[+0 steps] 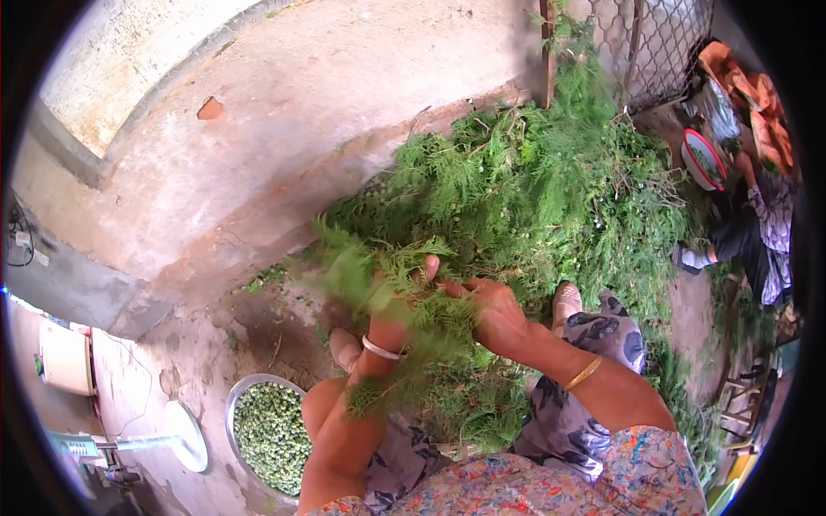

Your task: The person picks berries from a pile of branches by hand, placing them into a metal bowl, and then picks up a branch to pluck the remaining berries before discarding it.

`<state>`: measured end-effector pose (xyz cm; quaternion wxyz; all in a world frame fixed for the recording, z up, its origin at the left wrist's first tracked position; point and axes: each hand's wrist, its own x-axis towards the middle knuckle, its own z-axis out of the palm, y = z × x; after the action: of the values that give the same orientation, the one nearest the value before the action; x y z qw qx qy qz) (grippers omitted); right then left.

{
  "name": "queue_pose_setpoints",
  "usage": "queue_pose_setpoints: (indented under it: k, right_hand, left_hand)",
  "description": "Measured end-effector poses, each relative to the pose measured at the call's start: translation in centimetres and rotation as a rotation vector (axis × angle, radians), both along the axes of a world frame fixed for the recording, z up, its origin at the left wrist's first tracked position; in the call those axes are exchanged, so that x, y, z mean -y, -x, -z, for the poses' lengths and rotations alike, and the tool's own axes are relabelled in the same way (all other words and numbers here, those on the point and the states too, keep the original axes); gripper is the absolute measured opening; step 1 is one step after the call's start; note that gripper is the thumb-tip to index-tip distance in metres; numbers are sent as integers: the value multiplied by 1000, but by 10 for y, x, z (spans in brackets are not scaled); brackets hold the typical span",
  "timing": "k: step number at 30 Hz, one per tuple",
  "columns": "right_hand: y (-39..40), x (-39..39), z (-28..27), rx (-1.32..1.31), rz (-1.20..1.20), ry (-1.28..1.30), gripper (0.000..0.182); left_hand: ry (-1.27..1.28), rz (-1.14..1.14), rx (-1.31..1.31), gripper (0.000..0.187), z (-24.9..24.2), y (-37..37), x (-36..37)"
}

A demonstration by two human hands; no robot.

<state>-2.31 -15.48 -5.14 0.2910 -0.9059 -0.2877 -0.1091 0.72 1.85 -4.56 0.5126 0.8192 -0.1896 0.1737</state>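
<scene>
Head view: a leafy branch (452,318) is being pinched in the grip of the left hand (396,308) and the right hand (502,316). It is being held above the green pile (516,193).

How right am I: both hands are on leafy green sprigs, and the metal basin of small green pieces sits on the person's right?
Wrong side: the head view shows the metal basin of small green pieces on the person's left. Both hands are on leafy green sprigs, as you said.
</scene>
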Motion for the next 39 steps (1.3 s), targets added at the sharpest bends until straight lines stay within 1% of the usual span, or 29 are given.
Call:
queue_pose_setpoints:
  k: [2,3,4,6,7,8,9,10,12,13,14,15,16,18,19,21,23,25,27,28,30,31,33,34,35,36,37,38,39]
  right_hand:
    - [0,1,-5,-78,23,-20,62]
    - [-1,2,-6,-156,41,-39,66]
    - [-1,3,-6,-157,44,-43,66]
    - [-4,5,-6,-159,30,-282,71]
    - [-6,7,-6,-162,32,-284,71]
    - [-8,9,-6,-125,50,-338,72]
    - [-10,10,-6,-90,68,-393,72]
    - [-12,11,-8,-92,67,-394,72]
    - [-13,13,-12,-234,139,-464,50]
    - [-16,15,-4,-273,160,-439,50]
    - [-16,13,-2,-274,155,-440,50]
    - [-15,11,-1,-214,180,-441,57]
    - [-13,9,1,-154,205,-440,64]
    - [-5,7,3,-147,224,-369,65]
    - [-3,7,4,-140,253,-299,65]
    - [-4,7,11,-130,213,-334,66]
    - [-3,6,11,-120,167,-371,68]
    - [0,5,2,-94,164,-213,72]
    - [3,2,3,-98,157,-168,74]
    - [5,1,4,-104,154,-124,75]
    - [10,-3,16,-80,140,-121,75]
    - [11,-4,21,-56,129,-121,75]
    - [10,-6,25,-73,87,-102,75]
    - [10,-7,26,-91,49,-84,75]
    - [12,-8,26,-93,51,-84,75]
    - [13,-8,25,-178,37,-62,76]
    - [15,-8,20,-264,23,-41,76]
    - [15,-8,13,-265,27,-40,76]
    - [13,-6,3,-443,-23,45,74]
  left_hand:
    - [330,-37,-565,21,-22,2,6]
    - [403,-78,-661,25,-12,2,5]
    - [398,-76,-662,25,6,-2,-2]
    - [50,-172,-654,34,42,-9,-18]
    - [48,-172,-657,34,20,4,-9]
    - [605,-67,-811,39,-23,25,10]
    - [1172,47,-930,45,-46,39,19]
    - [1171,44,-931,45,-27,38,10]
    - [1191,214,-913,50,21,30,-14]
    - [1191,210,-909,50,5,29,-12]
    - [720,235,-562,46,-25,24,-5]
    - [249,243,-217,42,-41,19,-1]
    - [249,237,-218,42,-41,15,0]
    - [954,326,-517,37,-37,9,2]
    - [958,322,-515,37,-33,7,1]
    - [1251,364,-748,33,-22,5,-2]
    - [1262,283,-764,36,-12,4,2]
    - [1268,204,-775,39,-3,4,-3]
    - [-260,-85,319,47,9,5,-14]
    - [-259,-90,319,47,21,-1,-18]
    - [29,195,-119,57,41,-14,-23]
    - [31,194,-119,57,37,-12,-20]
    - [475,198,-314,44,18,-1,-9]
    - [474,200,-316,44,5,1,-7]
    - [811,200,-537,36,-9,0,-3]
    - [1148,194,-758,30,-18,0,-1]
    - [1148,195,-761,30,-20,1,-1]
    - [1136,201,-741,27,-21,1,0]
    - [1122,208,-722,25,-23,1,0]
